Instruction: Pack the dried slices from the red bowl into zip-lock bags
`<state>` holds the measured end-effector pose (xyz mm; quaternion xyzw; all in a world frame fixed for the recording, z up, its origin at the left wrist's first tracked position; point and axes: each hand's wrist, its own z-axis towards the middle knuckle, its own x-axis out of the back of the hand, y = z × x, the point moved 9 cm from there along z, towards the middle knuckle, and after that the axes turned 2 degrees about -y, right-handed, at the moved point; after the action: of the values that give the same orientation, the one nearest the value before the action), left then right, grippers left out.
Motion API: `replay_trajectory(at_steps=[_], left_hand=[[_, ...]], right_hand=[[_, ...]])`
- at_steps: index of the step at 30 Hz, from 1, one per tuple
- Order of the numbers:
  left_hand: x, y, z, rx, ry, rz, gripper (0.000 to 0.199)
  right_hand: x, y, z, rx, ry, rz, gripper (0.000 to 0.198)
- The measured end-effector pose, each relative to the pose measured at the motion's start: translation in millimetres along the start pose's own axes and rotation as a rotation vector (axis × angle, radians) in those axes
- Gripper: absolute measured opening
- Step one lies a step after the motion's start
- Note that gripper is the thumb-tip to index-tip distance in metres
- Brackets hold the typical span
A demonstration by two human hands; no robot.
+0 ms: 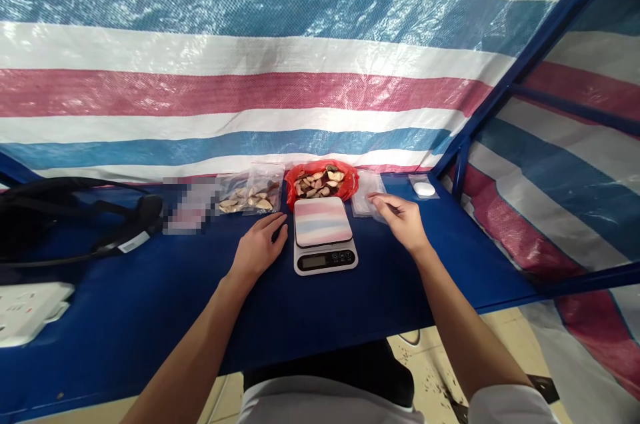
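My left hand (259,244) lies on the blue table just left of a white kitchen scale (324,237), its fingers loosely stretched and nothing in them. The scale has a shiny plate and a dark display. Behind it, an opened red plastic bag (353,179) holds many pale and brown pieces (320,184), perhaps dried slices. My right hand (399,216) is at a stack of clear plastic bags (365,194), thumb and fingertips pinched at the near right edge of one. To the left stand clear zip bags (257,192) with similar pieces inside.
A white rounded object (424,189) sits on a small clear bag at the back right. At the left are a black strapped device (120,227) and a white power strip (33,314). Striped sheeting (250,91) and a blue frame (500,97) enclose the table.
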<state>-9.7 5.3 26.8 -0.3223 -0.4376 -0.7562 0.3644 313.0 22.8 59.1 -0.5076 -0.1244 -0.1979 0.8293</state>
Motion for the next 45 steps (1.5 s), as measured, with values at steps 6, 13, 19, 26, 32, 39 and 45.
replay_trajectory(at_steps=[6,13,19,26,32,39,45], left_hand=[[11,14,18,0.061,0.041,-0.373,0.043],[-19,19,57,0.225,-0.006,-0.908,0.059],[-29,21,62,0.256,-0.033,-1.1,0.065],[-42,14,59,0.244,-0.105,-1.198,0.055],[-39,11,57,0.291,-0.053,-1.21,0.046],[-31,0,56,0.346,0.076,-1.224,0.039],[-7,-14,64,0.287,0.18,-0.964,0.039]], right_hand=[[-34,-23,8,-0.133,-0.184,0.36,0.034],[-96,-32,31,-0.221,-0.252,0.683,0.042],[-132,-24,27,-0.253,-0.307,0.866,0.044],[-134,-25,21,-0.222,-0.318,0.808,0.042],[-128,-17,22,-0.264,-0.249,0.703,0.044],[-121,-11,21,-0.344,-0.193,0.729,0.046],[-118,-7,22,-0.326,-0.227,0.748,0.045]])
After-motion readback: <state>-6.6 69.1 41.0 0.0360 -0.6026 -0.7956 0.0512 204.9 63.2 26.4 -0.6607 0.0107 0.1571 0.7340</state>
